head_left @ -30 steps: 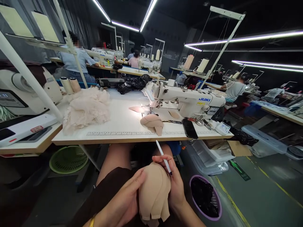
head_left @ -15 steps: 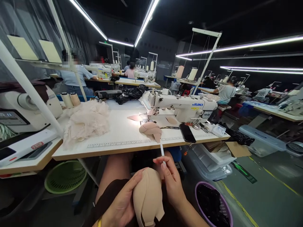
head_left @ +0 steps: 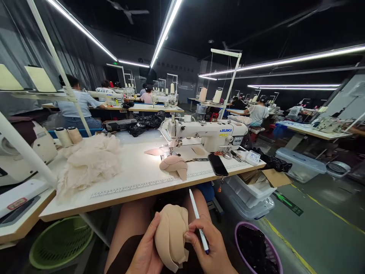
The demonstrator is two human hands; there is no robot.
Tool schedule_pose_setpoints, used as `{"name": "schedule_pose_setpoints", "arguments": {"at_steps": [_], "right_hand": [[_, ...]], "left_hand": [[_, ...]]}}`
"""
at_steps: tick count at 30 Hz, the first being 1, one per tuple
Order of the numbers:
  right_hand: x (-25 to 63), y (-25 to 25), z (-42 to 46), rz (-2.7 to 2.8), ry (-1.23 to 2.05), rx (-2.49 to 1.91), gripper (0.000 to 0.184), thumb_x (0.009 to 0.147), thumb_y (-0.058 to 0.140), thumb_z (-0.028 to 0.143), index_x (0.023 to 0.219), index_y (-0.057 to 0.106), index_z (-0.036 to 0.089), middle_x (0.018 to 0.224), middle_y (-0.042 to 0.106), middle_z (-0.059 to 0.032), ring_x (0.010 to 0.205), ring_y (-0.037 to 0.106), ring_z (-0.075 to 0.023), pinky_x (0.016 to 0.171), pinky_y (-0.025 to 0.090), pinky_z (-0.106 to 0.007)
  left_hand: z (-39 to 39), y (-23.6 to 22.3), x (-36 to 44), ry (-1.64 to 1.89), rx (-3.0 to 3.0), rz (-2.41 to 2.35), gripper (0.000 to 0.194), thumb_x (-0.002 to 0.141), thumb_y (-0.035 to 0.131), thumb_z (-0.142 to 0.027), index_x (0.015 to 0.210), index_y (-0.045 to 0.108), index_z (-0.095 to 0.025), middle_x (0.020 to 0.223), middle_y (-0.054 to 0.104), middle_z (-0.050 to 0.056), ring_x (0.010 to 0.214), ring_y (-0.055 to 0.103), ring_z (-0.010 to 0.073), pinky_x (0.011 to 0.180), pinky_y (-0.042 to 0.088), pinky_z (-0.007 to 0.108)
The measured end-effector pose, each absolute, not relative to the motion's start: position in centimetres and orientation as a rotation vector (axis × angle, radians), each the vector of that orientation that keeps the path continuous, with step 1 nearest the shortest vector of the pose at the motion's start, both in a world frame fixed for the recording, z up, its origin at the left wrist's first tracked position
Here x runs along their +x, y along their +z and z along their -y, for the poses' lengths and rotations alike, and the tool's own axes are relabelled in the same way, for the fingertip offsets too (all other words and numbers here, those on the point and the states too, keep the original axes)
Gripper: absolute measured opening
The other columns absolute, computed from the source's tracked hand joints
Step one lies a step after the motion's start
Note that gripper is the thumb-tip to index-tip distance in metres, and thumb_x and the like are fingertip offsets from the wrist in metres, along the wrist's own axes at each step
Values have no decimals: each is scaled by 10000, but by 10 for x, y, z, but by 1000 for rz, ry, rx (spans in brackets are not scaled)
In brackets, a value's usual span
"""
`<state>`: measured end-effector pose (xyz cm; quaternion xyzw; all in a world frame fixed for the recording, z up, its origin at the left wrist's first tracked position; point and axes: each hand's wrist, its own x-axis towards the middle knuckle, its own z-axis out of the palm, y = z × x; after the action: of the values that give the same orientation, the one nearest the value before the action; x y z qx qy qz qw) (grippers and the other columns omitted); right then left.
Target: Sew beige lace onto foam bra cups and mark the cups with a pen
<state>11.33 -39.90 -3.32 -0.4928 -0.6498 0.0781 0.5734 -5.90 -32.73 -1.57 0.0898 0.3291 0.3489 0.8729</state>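
Note:
Over my lap, my left hand (head_left: pixel 146 249) is closed round the side of some beige moulded bra cups (head_left: pixel 172 232), which look nested together. My right hand (head_left: pixel 209 241) has a white marker pen (head_left: pixel 196 207) tucked between its fingers, its purple end down by the palm. Thumb and index finger of that hand touch the right edge of the cups. On the table ahead lies another beige bra cup (head_left: pixel 173 164), just in front of the sewing machine (head_left: pixel 205 133). A flat beige fabric piece (head_left: pixel 154 152) rests by the lit needle area.
A heap of pale lace fabric (head_left: pixel 91 160) covers the table's left. A phone (head_left: pixel 218 164) lies near the front edge (head_left: pixel 137 192). Below are a green basket (head_left: pixel 37 257) and a purple basket (head_left: pixel 237 238). Plastic bins (head_left: pixel 253 205) stand right. Other people sit at machines farther back.
The pen has swung back in my right hand, its white end now pointing up and away. My right fingers have come to the cups' edge. The view has shifted slightly right.

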Motion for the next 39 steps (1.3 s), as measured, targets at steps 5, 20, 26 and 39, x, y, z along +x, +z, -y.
{"name": "schedule_pose_setpoints", "arguments": {"at_steps": [5,20,26,39], "right_hand": [[114,-30,410,1420,143,-1191,94,1007,622,205,940,632,271,763,618,43,638,613,-122,604,474,-219],[113,-46,434,1555,229,-1232,55,998,596,256,1049,619,257,828,658,7,715,653,-162,637,518,-253],[100,-36,421,1477,339,-1278,80,942,692,258,998,635,252,757,651,31,655,641,-151,611,510,-241],[103,-45,395,915,805,-993,303,1054,538,519,1223,638,289,1281,710,-65,1173,660,-217,1031,526,-361]], "left_hand": [[336,-19,-61,769,203,-751,594,989,690,-385,1476,544,-79,968,831,148,753,792,288,756,659,428],[347,-34,-51,592,182,-745,551,992,659,-467,1226,699,30,1034,797,256,830,781,324,776,640,417],[350,-36,-55,740,251,-749,477,969,728,-350,1375,614,-126,1231,765,161,1016,765,278,1000,578,395],[351,-26,-56,534,272,-583,540,948,692,-546,1324,693,-159,1242,777,158,1158,718,322,1103,508,443]]}}
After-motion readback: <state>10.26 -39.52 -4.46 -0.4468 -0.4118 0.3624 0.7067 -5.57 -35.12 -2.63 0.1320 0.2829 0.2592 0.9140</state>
